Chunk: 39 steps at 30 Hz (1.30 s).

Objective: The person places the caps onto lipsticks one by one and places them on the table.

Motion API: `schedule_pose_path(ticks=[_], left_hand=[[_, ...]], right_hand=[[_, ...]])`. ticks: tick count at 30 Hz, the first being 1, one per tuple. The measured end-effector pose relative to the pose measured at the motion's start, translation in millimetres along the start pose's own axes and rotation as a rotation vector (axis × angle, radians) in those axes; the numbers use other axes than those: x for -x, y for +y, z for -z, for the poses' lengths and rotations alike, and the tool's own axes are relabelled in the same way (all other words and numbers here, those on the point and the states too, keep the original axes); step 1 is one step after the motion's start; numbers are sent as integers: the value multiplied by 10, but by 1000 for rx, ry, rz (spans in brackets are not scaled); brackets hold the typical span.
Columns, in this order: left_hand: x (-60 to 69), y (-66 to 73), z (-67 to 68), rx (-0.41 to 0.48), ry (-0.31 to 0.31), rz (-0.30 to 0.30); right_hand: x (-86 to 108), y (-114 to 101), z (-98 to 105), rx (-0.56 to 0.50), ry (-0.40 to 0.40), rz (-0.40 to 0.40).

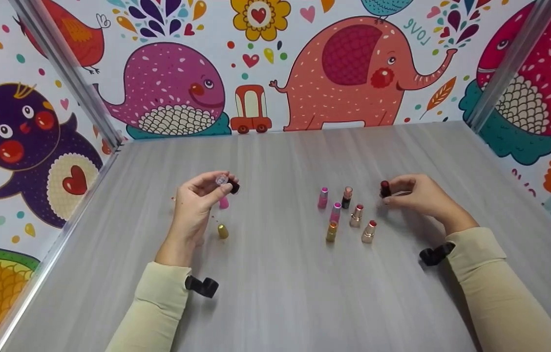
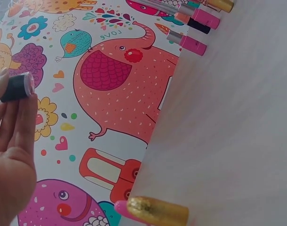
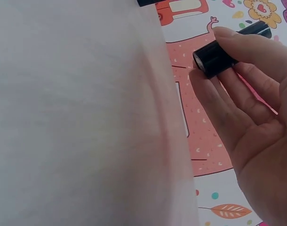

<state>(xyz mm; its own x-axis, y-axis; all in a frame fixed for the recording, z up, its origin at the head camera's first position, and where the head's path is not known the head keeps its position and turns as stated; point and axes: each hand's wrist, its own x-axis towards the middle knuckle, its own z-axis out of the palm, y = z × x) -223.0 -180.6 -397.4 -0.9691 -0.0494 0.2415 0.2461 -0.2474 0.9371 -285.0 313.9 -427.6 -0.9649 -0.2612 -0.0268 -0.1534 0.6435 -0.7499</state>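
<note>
At left, the left hand (image 1: 196, 201) pinches a clear-ended black cap (image 1: 234, 186); at right, the right hand (image 1: 419, 198) pinches a glossy black lipstick tube (image 1: 385, 189). A leftward slip could topple the upright red-tipped rose-gold lipstick (image 1: 356, 216).

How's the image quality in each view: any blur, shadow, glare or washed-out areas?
Head: fairly even light, tabletop grain visible, a soft shadow beside the right sleeve. Left wrist: tabletop pale and washed out, grain faint. Right wrist: tabletop hazy, grain nearly lost; a pale sheen, probably glare, towards the far end of the black tube in the right hand.
</note>
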Motion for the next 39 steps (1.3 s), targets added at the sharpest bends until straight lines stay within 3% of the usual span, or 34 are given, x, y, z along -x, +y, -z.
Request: schedule_pose_path(ticks=[10, 18, 32, 39], left_hand=[[19, 6, -15, -25, -6, -10], [23, 8, -40, -1, -17, -32], [29, 14, -83, 19, -52, -66], [54, 6, -129, -2, -42, -27]], right_hand=[[30, -206, 69, 13, 53, -13], [80, -392, 36, 20, 94, 41], [197, -744, -11, 67, 85, 84], [226, -848, -98, 26, 89, 118]])
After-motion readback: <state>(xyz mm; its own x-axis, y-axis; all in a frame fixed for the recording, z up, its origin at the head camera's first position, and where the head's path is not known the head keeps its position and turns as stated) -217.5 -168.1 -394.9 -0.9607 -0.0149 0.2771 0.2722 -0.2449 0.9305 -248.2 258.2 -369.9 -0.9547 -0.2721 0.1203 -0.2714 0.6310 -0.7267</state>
